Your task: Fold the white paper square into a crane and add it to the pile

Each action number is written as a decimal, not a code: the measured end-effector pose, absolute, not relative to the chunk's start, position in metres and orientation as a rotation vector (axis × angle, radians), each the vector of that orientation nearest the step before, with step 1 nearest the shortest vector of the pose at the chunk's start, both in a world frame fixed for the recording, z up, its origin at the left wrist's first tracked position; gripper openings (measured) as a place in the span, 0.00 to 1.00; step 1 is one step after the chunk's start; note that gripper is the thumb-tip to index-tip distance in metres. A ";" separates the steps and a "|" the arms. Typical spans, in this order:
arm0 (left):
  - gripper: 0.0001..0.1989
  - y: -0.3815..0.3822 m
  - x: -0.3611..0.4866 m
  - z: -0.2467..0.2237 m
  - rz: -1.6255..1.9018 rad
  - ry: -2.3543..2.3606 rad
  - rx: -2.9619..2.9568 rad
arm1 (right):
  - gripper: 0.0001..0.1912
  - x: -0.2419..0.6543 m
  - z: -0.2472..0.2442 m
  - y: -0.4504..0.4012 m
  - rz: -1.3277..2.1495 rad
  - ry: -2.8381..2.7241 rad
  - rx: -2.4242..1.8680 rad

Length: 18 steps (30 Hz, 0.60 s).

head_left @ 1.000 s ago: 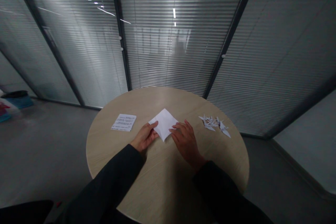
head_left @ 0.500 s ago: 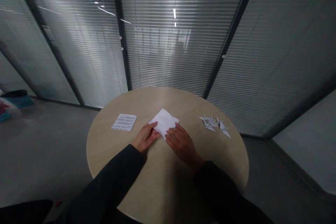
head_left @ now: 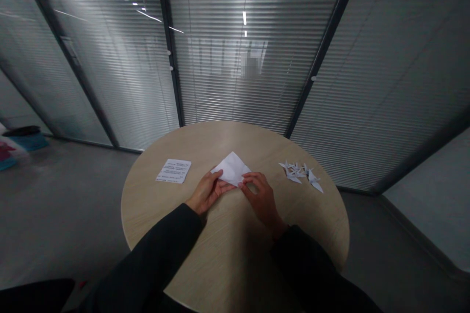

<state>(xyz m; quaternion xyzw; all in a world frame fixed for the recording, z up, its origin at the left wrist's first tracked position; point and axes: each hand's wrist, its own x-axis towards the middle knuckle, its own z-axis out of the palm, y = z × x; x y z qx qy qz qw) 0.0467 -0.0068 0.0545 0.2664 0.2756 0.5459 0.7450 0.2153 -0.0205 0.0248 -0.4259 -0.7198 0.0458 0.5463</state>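
A white sheet of paper [head_left: 231, 168] is held between both hands over the middle of the round table, one corner pointing away from me. My left hand [head_left: 208, 192] grips its left side, thumb on top and fingers underneath. At the right edge, my right hand [head_left: 260, 196] pinches the paper between thumb and fingertips. Off to the left lies a stack of printed paper squares [head_left: 174, 170]. Several folded white paper cranes [head_left: 299, 173] are heaped on the right.
The round wooden table [head_left: 227, 137] stands close to a glass partition with blinds [head_left: 238, 93]. A blue bin with a black liner [head_left: 27, 138] is on the floor at far left. A white wall [head_left: 436, 210] rises at the right.
The paper's near corner, which pointed toward me, no longer shows there. My right hand has shifted slightly from lying over the near right edge to a pinch.
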 end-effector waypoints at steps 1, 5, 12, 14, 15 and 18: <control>0.11 -0.008 0.048 0.055 1.200 0.597 0.596 | 0.06 0.216 0.024 -0.019 0.130 -1.665 -1.032; 0.12 -0.012 0.053 0.056 1.208 0.580 0.633 | 0.09 0.221 0.019 -0.014 0.243 -1.561 -1.107; 0.09 -0.016 0.055 0.058 1.201 0.587 0.685 | 0.14 0.219 0.020 -0.014 0.671 -1.420 -1.238; 0.12 -0.019 0.056 0.060 1.194 0.579 0.754 | 0.15 0.219 0.020 -0.015 0.741 -1.358 -1.265; 0.14 -0.021 0.057 0.061 1.184 0.585 0.797 | 0.15 0.219 0.020 -0.015 0.749 -1.333 -1.264; 0.21 -0.026 0.058 0.064 1.154 0.675 0.923 | 0.14 0.219 0.021 -0.016 0.722 -1.288 -1.264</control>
